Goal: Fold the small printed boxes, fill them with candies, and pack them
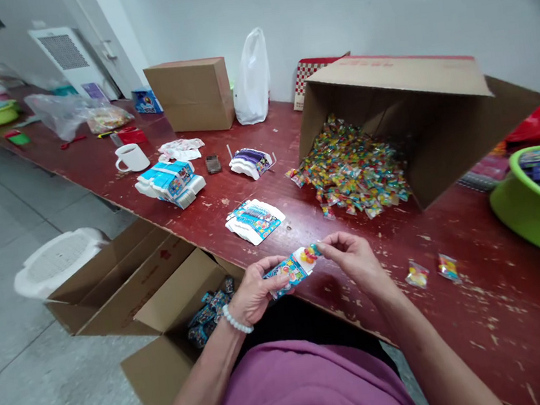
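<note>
My left hand (259,289), with a beaded bracelet at the wrist, grips a small blue printed candy box (288,273) over the table's front edge. A small clear packet of red and yellow candy (309,255) lies at the box's open end. The fingertips of my right hand (349,255) pinch the packet's outer corner. Beyond my hands a fanned stack of flat blue boxes (255,221) rests on the table. Two loose candy packets, one yellow (417,273) and one multicoloured (448,267), lie to the right of my right hand.
A tipped cardboard box (431,80) spills many candy packets (354,170) onto the red table (361,322). A green basin (519,213) stands right. Bundled blue boxes (170,180), purple cartons (250,163) and a white mug (131,158) are left. Below, an open carton (165,305) holds filled boxes.
</note>
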A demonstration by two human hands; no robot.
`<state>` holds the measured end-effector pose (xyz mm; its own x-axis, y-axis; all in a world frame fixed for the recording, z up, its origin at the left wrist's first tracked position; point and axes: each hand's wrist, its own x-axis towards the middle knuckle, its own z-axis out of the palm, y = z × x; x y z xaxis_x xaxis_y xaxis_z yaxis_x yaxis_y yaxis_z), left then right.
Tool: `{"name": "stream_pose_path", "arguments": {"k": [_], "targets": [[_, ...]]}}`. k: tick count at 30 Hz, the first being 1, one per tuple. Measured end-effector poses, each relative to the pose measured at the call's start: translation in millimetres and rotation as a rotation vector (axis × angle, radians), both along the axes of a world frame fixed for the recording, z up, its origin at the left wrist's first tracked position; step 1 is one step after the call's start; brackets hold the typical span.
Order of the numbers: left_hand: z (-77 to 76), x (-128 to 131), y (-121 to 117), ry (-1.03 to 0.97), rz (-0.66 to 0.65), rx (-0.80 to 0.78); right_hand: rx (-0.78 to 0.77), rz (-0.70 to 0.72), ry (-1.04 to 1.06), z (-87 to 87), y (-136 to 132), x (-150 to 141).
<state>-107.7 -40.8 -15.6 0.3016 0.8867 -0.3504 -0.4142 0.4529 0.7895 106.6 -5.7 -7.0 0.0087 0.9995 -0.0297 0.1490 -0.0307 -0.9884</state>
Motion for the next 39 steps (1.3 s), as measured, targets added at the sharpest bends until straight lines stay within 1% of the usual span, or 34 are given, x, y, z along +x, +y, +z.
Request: {"name": "stream_pose_path", "arguments": {"k": [3, 6, 7, 9, 12, 14, 17, 19, 22, 24, 26, 28, 30, 33, 36, 37, 39], "targets": [[-1.2, 7, -7, -0.033, -0.037, 0.053, 0.021, 0.062, -0.071, 4.2, -10, -12], [-2.2, 13, -11, 0.025, -0.089, 0.124, 0.025, 0.174, -0.146, 8.7, -14, -18], [-1.7, 14, -11, 0.049, -0.104, 0.142, 0.044, 0.189, -0.164, 10.5, -15, -18], [1.1, 16, -10, 0.067, -0.131, 0.158, 0.118, 0.161, -0.190, 14.2, -15, -19], [7.7, 18, -6, 0.015, -0.157, 0.139, 0.240, 0.041, -0.238, 17.8, -15, -15], [11.1, 19, -4, -0.036, -0.126, 0.108, 0.280, -0.014, -0.231, 17.3, -16, -12], [12.6, 22, -2, -0.096, -0.014, 0.038, 0.274, -0.034, -0.144, 12.1, -21, -10], [12.1, 25, -3, -0.133, 0.031, 0.012, 0.273, 0.013, -0.131, 7.1, -25, -12], [11.7, 30, -4, -0.182, 0.088, 0.019, 0.341, 0.098, -0.172, 0.9, -29, -22], [12.0, 32, -4, -0.216, 0.121, -0.012, 0.385, 0.108, -0.195, -1.0, -30, -27], [12.3, 32, -3, -0.239, 0.101, -0.085, 0.398, 0.112, -0.200, -0.8, -30, -30], [12.1, 29, 0, -0.252, 0.056, -0.168, 0.383, 0.137, -0.191, 0.8, -28, -30], [11.3, 27, 2, -0.260, 0.042, -0.232, 0.344, 0.183, -0.169, 2.3, -27, -28], [9.4, 26, 4, -0.251, 0.051, -0.272, 0.209, 0.217, -0.042, 2.1, -24, -29], [7.4, 28, 2, -0.191, 0.070, -0.246, 0.044, 0.144, 0.161, 0.8, -20, -33], [7.0, 28, 2, -0.163, 0.077, -0.221, 0.006, 0.131, 0.197, 0.8, -19, -34], [6.7, 29, 0, -0.110, 0.090, -0.131, -0.039, 0.173, 0.192, 2.1, -18, -35]]}}
